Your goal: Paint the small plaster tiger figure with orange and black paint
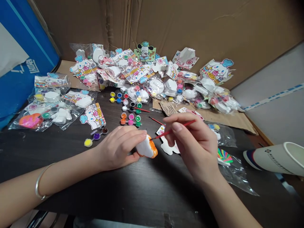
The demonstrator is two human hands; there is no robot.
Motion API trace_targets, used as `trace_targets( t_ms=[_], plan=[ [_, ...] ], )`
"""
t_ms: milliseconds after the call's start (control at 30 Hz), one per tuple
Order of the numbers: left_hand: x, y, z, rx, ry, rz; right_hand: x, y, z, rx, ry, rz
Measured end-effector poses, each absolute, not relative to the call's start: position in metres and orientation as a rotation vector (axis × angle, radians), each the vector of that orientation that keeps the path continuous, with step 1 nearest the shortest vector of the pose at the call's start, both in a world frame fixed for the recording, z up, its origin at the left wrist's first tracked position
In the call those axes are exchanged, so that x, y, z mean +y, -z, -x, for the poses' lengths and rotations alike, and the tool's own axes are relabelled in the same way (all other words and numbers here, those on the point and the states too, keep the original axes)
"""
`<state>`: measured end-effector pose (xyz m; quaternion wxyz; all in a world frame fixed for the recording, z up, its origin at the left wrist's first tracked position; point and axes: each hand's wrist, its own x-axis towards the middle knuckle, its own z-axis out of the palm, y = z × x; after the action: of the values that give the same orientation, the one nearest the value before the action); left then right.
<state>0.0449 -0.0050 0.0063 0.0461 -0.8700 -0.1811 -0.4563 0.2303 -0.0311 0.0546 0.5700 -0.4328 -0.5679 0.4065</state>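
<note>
My left hand (124, 144) grips a small white figurine (145, 148) whose right edge is coated in orange paint. Between the thumb and fingers of my right hand (192, 139) is a thin red paintbrush (169, 131), its tip at the orange edge. Just beyond the figurine sit open paint pots in orange, pink and green (130, 120). Behind them is another set of pots (125, 101) in several colours. To the left lies a strip with yellow, purple and brown paint (96, 136). A second red brush (155, 120) rests near my right hand, partly hidden.
Bagged white figurines with printed cards (142, 76) are heaped along the back on cardboard (232, 120). More bags (52, 107) lie at left, one with a pink-and-orange piece (30, 120). A paper cup (273, 158) is at the right edge. A blue bag (35, 41) stands far left.
</note>
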Motion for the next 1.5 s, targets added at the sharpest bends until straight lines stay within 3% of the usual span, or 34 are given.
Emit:
trace_targets(
  t_ms=[767,1500],
  plan=[
    [-0.006,-0.0116,-0.0431,-0.354,1.282,2.503,-0.0346,-0.0513,-0.234,-1.426,-0.938,0.981],
    [-0.0056,-0.0111,-0.0433,-0.49,1.349,2.562,-0.0406,-0.0525,-0.2325,-1.383,-0.844,1.022]
  ],
)
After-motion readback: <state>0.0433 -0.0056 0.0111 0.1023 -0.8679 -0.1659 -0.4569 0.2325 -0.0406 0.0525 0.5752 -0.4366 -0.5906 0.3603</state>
